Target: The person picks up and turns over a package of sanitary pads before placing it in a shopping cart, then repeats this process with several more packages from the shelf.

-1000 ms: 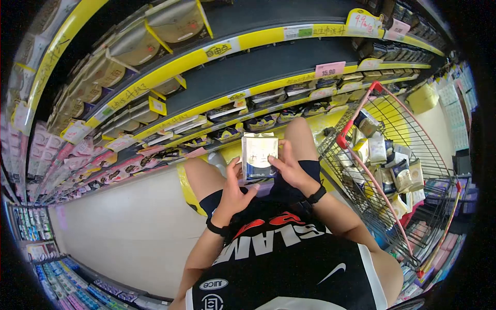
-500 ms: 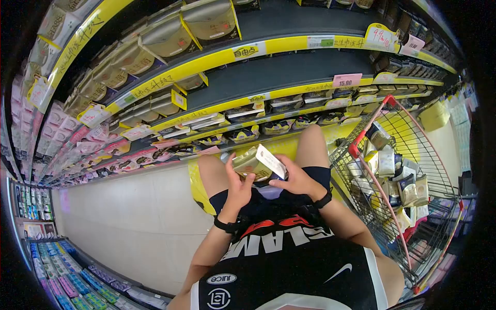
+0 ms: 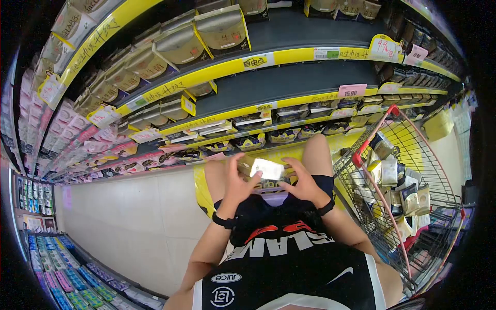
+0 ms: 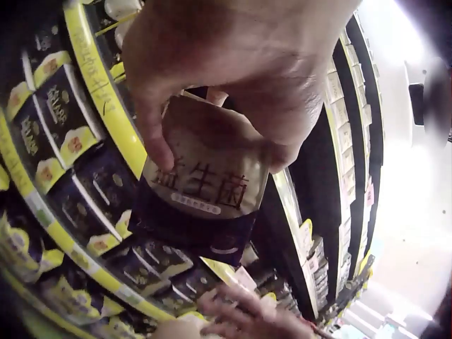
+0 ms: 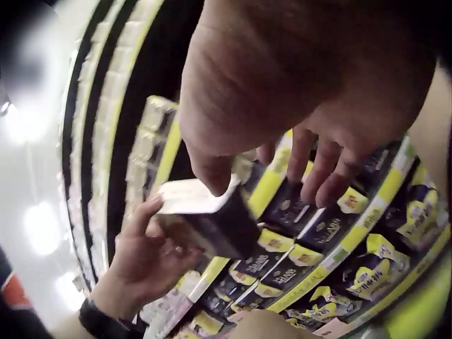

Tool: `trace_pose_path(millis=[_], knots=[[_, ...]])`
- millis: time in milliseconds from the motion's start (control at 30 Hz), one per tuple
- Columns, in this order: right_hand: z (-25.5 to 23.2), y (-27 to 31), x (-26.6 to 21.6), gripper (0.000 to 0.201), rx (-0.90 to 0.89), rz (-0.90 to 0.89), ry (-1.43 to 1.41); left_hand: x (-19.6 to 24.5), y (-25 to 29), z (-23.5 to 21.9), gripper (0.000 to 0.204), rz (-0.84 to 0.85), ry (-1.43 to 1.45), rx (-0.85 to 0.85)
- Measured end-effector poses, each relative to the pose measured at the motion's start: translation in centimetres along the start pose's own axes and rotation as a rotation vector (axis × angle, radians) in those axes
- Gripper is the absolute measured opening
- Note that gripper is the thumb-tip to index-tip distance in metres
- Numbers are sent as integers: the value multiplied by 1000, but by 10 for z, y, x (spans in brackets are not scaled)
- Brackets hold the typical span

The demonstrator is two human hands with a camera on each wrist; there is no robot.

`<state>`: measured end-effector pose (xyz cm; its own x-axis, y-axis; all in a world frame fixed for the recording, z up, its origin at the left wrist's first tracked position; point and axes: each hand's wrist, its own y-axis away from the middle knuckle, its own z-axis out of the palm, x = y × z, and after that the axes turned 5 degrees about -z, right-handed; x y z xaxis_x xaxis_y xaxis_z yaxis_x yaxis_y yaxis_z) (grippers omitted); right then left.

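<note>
My left hand (image 3: 242, 183) grips a small sanitary pad pack (image 3: 268, 169) over my lap. Its pale side faces up in the head view. From the left wrist, the front of the pack (image 4: 201, 201) shows gold above and dark blue below with large characters; the left thumb lies on this face and other fingers are behind it. Just right of the pack is my right hand (image 3: 306, 186), fingers apart and loosely bent. In the right wrist view its thumb overlaps the pack's edge, while the other fingers hang free of it.
Shelves with yellow price strips (image 3: 258, 62) run along the front, stocked with gold and dark packs (image 3: 222, 31). A wire shopping cart (image 3: 395, 109) holding several packs stands at my right. Pale floor (image 3: 129, 217) stretches left, with more shelving at the lower left.
Both hands held the pack earlier; it has been turned from its front face to a pale side. The right hand has loosened from it. The head view has shifted slightly.
</note>
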<state>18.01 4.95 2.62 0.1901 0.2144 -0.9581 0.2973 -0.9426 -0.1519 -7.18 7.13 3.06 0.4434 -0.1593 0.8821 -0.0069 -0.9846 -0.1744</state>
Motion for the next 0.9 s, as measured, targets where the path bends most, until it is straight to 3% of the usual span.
trace_pose_path(millis=[33, 67, 100, 133, 200, 233, 333, 900], knots=[[-9, 3, 27, 53, -14, 128, -160, 38, -24, -26, 67, -48, -98, 21], [-16, 8, 60, 50, -34, 258, -320, 27, -35, -32, 67, 29, -171, 99], [-19, 19, 102, 37, 6, 226, -314, 31, -46, -42, 67, 15, -159, 126], [-29, 23, 119, 34, 49, 264, -513, 37, -59, -51, 67, 3, -147, 154], [-45, 20, 129, 28, 126, 331, -913, 46, -82, -66, 63, 119, -285, 253], [-51, 15, 128, 22, 161, 346, -1042, 51, -91, -72, 64, 76, -264, 248], [-58, 9, 131, 22, 198, 476, -1223, 59, -120, -85, 71, 62, -340, 263], [-53, 10, 141, 20, 168, 428, -1251, 53, -209, -88, 78, -44, -772, 439]])
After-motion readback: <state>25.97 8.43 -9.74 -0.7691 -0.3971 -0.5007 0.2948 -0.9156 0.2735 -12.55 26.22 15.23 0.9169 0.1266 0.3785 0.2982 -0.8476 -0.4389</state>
